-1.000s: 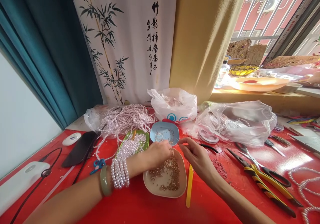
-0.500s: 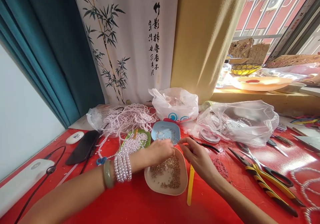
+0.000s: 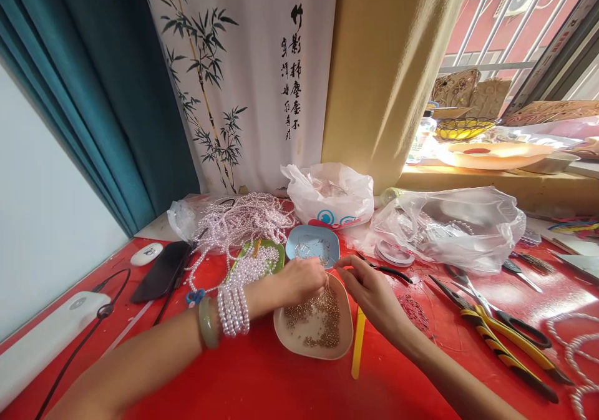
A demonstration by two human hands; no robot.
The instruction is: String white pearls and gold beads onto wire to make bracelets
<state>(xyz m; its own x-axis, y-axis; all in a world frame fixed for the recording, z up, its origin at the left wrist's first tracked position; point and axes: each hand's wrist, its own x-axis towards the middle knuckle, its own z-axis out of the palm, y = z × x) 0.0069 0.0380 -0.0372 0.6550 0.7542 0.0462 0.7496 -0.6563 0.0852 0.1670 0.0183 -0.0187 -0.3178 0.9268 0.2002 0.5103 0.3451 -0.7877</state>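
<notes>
My left hand [image 3: 299, 281] hovers over the far rim of a beige dish [image 3: 292, 340] of small gold beads [image 3: 321, 319], its fingers pinched on something too small to name. Pearl strands [image 3: 233, 308] and a green bangle [image 3: 207, 322] circle that wrist. My right hand [image 3: 369, 290] sits just right of the dish, fingers pinched close to the left fingertips, and a thin thread seems to run between them. A blue dish [image 3: 312, 243] with small metal pieces lies just behind both hands.
A heap of pearl strands [image 3: 238, 223] and a green plate [image 3: 276, 253] lie at left, beside a black phone [image 3: 161, 271]. Plastic bags [image 3: 449, 226] stand behind. Yellow-handled pliers [image 3: 500, 344], scissors [image 3: 496, 317] and a yellow stick [image 3: 358, 341] lie on the red table [image 3: 262, 382].
Both hands have stayed pinched together over the bead dish. The view has shifted slightly, so everything sits a little right of and higher than before.
</notes>
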